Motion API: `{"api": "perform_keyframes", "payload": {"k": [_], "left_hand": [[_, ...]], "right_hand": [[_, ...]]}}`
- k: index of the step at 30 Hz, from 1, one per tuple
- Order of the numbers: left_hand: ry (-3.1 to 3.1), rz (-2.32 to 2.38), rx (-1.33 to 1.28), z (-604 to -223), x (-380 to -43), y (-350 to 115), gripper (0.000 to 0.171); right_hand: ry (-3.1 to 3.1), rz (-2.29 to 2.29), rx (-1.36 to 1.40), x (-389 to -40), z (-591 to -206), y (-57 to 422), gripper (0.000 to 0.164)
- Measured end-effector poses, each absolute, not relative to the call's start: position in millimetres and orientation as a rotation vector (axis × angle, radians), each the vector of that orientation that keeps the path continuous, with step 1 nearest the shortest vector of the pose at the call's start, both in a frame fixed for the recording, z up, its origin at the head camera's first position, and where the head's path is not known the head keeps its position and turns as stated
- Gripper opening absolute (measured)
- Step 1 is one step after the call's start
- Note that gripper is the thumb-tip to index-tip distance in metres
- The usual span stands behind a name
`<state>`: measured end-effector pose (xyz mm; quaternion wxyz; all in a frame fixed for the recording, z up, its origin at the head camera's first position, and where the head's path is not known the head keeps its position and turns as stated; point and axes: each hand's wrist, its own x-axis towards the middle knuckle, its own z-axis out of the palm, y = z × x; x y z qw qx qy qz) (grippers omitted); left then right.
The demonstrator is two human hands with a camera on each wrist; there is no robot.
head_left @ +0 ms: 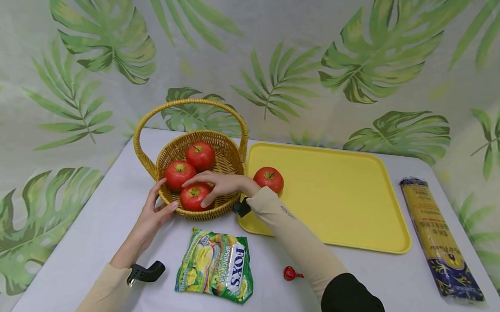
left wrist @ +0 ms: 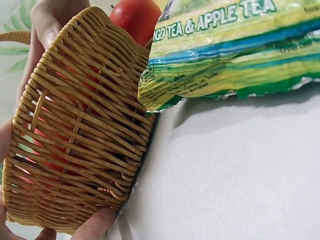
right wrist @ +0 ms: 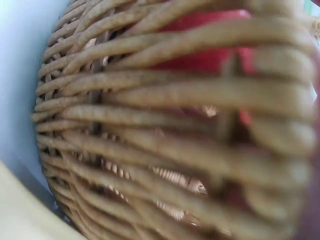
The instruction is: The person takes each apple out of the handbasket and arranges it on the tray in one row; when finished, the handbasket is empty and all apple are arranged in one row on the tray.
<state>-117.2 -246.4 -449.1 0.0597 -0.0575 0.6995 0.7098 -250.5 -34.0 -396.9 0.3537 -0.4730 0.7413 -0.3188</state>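
A wicker basket (head_left: 220, 214) with a tall handle holds three red apples, two of them an apple (head_left: 180, 174) at the left and an apple (head_left: 200, 155) at the back. My left hand (head_left: 152, 217) grips the basket's front left side, fingers at the rim. In the left wrist view its fingers (left wrist: 95, 225) lie against the woven wall. My right hand (head_left: 223, 185) reaches over the right rim and holds the front apple (head_left: 192, 201), thumb and fingers around its top. The right wrist view is filled by basket weave (right wrist: 150, 90), with red showing through; the hand is hidden there.
Right of the basket lies a yellow tray (head_left: 332, 197) with another apple (head_left: 269, 178) at its left edge. A Fox's candy bag (head_left: 216, 265) lies in front of the basket. A red wrapped candy (head_left: 289, 273) is beside my right forearm. A pasta pack (head_left: 439, 238) lies far right.
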Motion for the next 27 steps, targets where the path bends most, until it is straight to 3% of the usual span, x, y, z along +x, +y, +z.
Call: {"api": "perform_keyframes", "payload": {"k": [27], "left_hand": [[2.072, 2.182, -0.178, -447.0, -116.9, -245.1, 0.074]], "right_hand": [[2.06, -1.036, -1.134, -248.5, -394.3, -22.1, 0.061]]}}
